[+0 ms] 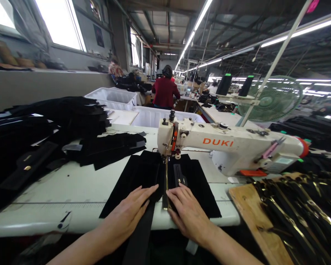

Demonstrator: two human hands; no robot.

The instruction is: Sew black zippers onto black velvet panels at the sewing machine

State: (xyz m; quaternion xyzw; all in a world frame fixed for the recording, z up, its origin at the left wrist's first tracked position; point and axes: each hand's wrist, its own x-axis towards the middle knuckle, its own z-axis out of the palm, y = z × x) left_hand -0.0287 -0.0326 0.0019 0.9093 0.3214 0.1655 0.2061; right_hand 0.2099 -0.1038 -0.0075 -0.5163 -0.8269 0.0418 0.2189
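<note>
Black fabric pieces [139, 173] lie flat on the bed of a white sewing machine [193, 132]. A zipper with gold teeth [167, 180] runs down the middle from under the needle area toward me. My left hand [135, 206] rests on the fabric left of the zipper, fingers stretched out. Beneath its thumb a dark strip [143, 232] hangs over the table edge. My right hand [187, 206] lies on the fabric at the zipper's right edge, fingers apart and pressing down. Just beyond it a black panel with a small gold fitting [178, 173] shows, partly covered by my fingers.
Stacked black cut pieces [57, 117] fill the table's left side. On the right, a wooden board [253, 209] bears several gold-toothed zippers [300, 206]. White bins [113, 96], thread cones [224, 84], a green fan [273, 99] and a person in dark red [165, 92] are farther back.
</note>
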